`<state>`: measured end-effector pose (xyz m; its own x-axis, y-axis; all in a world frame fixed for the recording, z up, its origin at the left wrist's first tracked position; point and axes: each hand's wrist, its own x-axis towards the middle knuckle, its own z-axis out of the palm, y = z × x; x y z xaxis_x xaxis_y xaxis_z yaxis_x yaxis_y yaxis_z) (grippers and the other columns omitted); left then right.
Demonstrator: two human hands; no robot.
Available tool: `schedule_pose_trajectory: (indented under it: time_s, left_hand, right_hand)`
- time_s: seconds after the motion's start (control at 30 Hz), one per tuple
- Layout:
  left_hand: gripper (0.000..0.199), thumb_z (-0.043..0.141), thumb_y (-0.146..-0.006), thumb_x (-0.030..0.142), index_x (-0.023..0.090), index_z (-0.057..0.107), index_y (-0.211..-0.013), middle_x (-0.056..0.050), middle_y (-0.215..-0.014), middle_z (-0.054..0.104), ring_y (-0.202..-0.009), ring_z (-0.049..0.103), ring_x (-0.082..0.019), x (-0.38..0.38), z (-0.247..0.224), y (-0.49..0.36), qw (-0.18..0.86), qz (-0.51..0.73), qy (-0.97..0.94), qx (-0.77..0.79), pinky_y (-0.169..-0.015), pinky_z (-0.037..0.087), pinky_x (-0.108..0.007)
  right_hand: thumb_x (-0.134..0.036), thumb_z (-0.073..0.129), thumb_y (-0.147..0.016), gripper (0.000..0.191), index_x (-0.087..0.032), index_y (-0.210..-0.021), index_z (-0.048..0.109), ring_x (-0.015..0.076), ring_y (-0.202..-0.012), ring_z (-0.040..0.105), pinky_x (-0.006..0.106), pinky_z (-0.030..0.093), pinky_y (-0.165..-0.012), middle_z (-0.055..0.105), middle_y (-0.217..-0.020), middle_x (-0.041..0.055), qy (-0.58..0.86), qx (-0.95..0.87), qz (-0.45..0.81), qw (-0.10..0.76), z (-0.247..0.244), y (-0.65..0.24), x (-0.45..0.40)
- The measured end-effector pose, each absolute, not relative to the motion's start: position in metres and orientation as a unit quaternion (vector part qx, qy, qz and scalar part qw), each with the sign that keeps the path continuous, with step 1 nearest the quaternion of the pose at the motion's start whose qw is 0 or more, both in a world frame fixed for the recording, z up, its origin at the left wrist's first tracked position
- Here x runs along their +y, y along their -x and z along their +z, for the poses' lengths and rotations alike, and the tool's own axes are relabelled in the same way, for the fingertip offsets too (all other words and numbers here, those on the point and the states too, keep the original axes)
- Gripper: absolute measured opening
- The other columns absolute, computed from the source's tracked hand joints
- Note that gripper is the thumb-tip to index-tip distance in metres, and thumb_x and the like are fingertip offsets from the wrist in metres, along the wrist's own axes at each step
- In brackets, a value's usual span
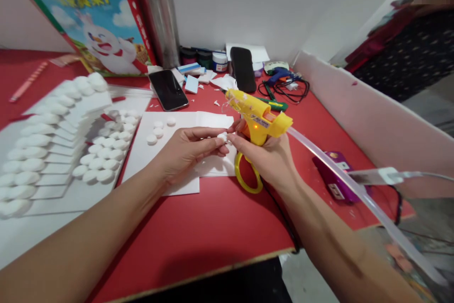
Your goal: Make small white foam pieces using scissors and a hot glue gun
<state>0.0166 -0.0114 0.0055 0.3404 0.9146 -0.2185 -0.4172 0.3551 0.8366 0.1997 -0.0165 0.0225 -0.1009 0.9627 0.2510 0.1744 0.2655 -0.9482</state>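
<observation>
Forearms: both reach in from the bottom edge, over the red tabletop.
Left hand: thumb and fingers pinched on the small white piece. Grip closed.
Right hand: wrapped on the yellow glue gun, thumb tip also at the piece. Double duty. Trigger pressure: can't tell.
White piece: between the two sets of fingertips, just off the ends of the left thumb and fingers, partly hidden. Exact shape unclear. Above the white sheets.
Glue gun: orange light on. Nozzle end angled up and away, toward the far side, not at the piece. Thin strands on the front of the body.
Glue stick: out of the rear of the gun, long, slopes down to the right.
Step in hand: looks like handling/shaping the piece with the fingers, gun parked in the right palm. No glue seen flowing.
Next move calls for: steady left pinch, and nozzle kept off skin if the gun gets turned in. My read only.
Loose discs: a few on the sheet, left of the left hand; larger batch further left.
Cards with white ovals: far left, overlapping in a fanned row.
</observation>
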Motion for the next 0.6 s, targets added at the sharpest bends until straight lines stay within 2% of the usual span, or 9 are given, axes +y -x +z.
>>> schedule_pose_trajectory:
  time_s: [0.1,0.33,0.6]
  left_hand:
    - [0.024,0.088,-0.079,0.020,0.016,0.080,-0.101,-0.003,-0.083,0.078,-0.074,0.074,-0.012,-0.0127,0.0067,-0.0158,0.721,0.448,-0.385,0.363,-0.077,0.058,-0.022]
    - [0.017,0.086,-0.080,0.022,0.015,0.072,-0.087,-0.001,-0.074,0.074,-0.067,0.071,-0.011,-0.0116,0.0067,-0.0154,0.713,0.445,-0.405,0.361,-0.070,0.056,-0.022]
    - [0.015,0.087,-0.076,0.017,0.012,0.075,-0.084,-0.002,-0.072,0.073,-0.065,0.069,-0.012,-0.0117,0.0104,-0.0166,0.733,0.450,-0.350,0.371,-0.067,0.057,-0.022]
  right_hand:
    - [-0.025,0.073,-0.088,0.009,-0.020,-0.088,0.065,0.0169,-0.083,0.067,0.031,0.054,-0.078,0.072,-0.088,0.0007,0.464,-0.653,0.359,0.478,0.0234,-0.2006,-0.0174]
    - [-0.033,0.068,-0.088,0.014,-0.021,-0.085,0.064,0.0194,-0.079,0.066,0.036,0.052,-0.077,0.069,-0.084,0.0020,0.513,-0.681,0.294,0.432,0.0205,-0.1990,-0.0185]
    - [-0.029,0.070,-0.087,0.009,-0.021,-0.086,0.065,0.0186,-0.073,0.064,0.034,0.051,-0.072,0.067,-0.081,0.0016,0.516,-0.649,0.328,0.453,0.0186,-0.1964,-0.0199]
